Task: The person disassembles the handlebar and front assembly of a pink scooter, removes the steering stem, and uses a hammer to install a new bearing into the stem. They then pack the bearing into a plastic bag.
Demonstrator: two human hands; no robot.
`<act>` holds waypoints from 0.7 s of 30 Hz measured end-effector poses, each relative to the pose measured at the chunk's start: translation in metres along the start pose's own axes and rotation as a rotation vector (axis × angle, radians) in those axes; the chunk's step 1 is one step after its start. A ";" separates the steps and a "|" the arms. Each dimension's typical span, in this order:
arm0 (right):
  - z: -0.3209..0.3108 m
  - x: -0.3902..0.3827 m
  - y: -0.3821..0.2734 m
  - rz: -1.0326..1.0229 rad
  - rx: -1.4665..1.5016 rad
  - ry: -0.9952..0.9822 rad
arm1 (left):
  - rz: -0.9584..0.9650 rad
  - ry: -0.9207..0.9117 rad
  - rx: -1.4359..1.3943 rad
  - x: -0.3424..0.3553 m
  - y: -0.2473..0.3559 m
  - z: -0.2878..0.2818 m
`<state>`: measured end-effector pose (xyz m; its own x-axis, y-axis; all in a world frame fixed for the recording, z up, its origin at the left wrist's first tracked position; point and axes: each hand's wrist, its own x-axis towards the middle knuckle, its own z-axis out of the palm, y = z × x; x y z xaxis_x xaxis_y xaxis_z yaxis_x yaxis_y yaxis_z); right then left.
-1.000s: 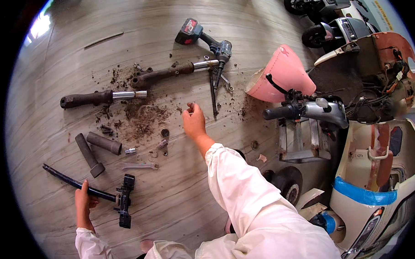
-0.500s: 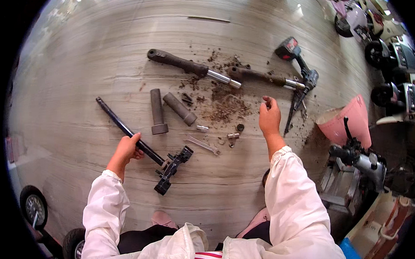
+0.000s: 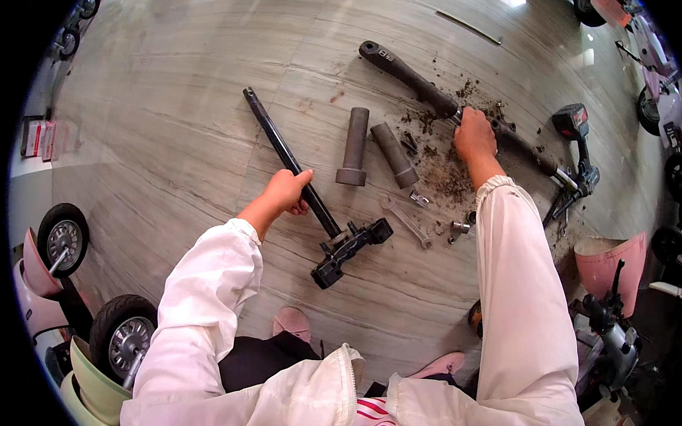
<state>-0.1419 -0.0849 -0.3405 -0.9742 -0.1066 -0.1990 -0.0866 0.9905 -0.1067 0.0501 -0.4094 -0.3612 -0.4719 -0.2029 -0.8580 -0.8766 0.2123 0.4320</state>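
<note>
My left hand (image 3: 284, 192) is closed round the black tube of a steering stem (image 3: 268, 127), just above its forked clamp at the lower end. My right hand (image 3: 476, 137) is at the chrome tube of a dirty brown fork leg (image 3: 411, 79), fingers curled over it and partly hidden. A second fork leg (image 3: 530, 152) lies to the right of that hand. Between my hands, two thick grey-brown tubes stand out: a long flanged one (image 3: 354, 145) and a tilted one (image 3: 393, 152). Below them lie an open-end wrench (image 3: 410, 225) and a small shiny socket (image 3: 419, 199).
Dirt crumbs (image 3: 448, 172) are scattered around the fork legs. A cordless power tool (image 3: 582, 156) rests at the right, and a thin rod (image 3: 470, 27) at the far side. A pink panel (image 3: 609, 264) stands near right; a wheel (image 3: 124, 337) is at lower left.
My right hand has reached forward onto the first fork leg's chrome tube. The view has swung left, shifting the floor items rightward; my left hand keeps hold of the steering stem.
</note>
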 end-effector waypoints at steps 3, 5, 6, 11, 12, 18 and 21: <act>0.006 0.011 0.004 -0.066 -0.133 0.030 | 0.016 -0.005 -0.002 0.003 0.000 0.003; 0.001 0.017 -0.001 -0.103 -0.190 0.012 | -0.001 -0.007 -0.002 0.001 0.003 0.002; -0.002 0.016 -0.001 -0.123 -0.222 -0.011 | 0.008 0.003 -0.003 0.001 0.004 0.004; -0.019 0.007 -0.028 0.050 0.075 -0.211 | 0.016 0.034 -0.006 0.002 0.000 0.004; -0.027 0.004 -0.038 0.072 0.087 -0.221 | 0.020 0.032 -0.005 0.001 -0.002 0.002; -0.078 -0.035 -0.031 0.092 0.010 -0.142 | 0.051 -0.002 -0.029 0.005 0.000 0.006; -0.105 -0.093 -0.017 0.016 0.058 -0.042 | 0.120 0.100 0.024 0.008 -0.012 0.005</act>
<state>-0.0722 -0.0830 -0.2179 -0.9656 -0.0951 -0.2421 -0.0572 0.9856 -0.1590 0.0576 -0.4090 -0.3745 -0.5809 -0.2687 -0.7684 -0.8116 0.2629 0.5217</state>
